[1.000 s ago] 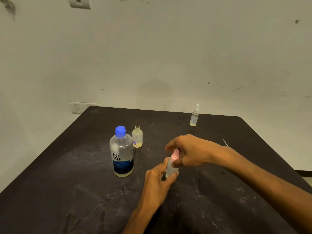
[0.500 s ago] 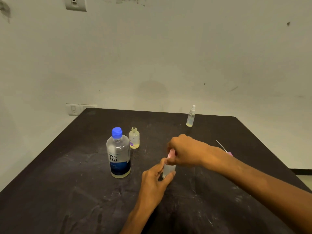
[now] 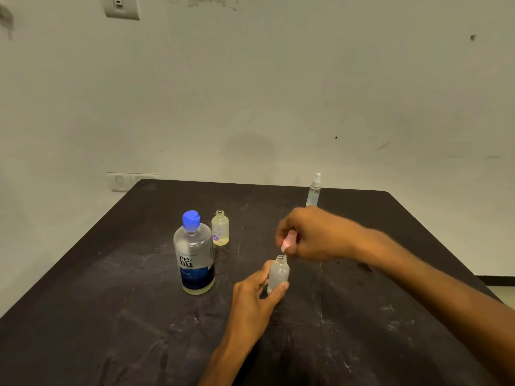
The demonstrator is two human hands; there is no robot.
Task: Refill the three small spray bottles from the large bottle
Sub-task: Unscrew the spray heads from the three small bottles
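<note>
A small frosted bottle (image 3: 278, 273) stands on the black table (image 3: 111, 288), its neck bare. My left hand (image 3: 256, 296) grips its body from the left. Just above the neck, my right hand (image 3: 312, 235) pinches the pink spray cap (image 3: 288, 242), lifted off the bottle. The large clear bottle (image 3: 195, 257) with a blue cap and blue label stands to the left. Behind it stands a small yellowish bottle (image 3: 220, 228), uncapped. A slim spray bottle (image 3: 314, 190) with its white sprayer on stands near the table's far edge.
The table runs up to a pale wall with a switch plate (image 3: 122, 181) at its far left corner. A small pink thing (image 3: 367, 266) lies on the table, mostly hidden behind my right forearm.
My right hand has lifted the pink spray cap off the frosted bottle; before, the cap sat on the neck. My left hand keeps its grip on the bottle.
</note>
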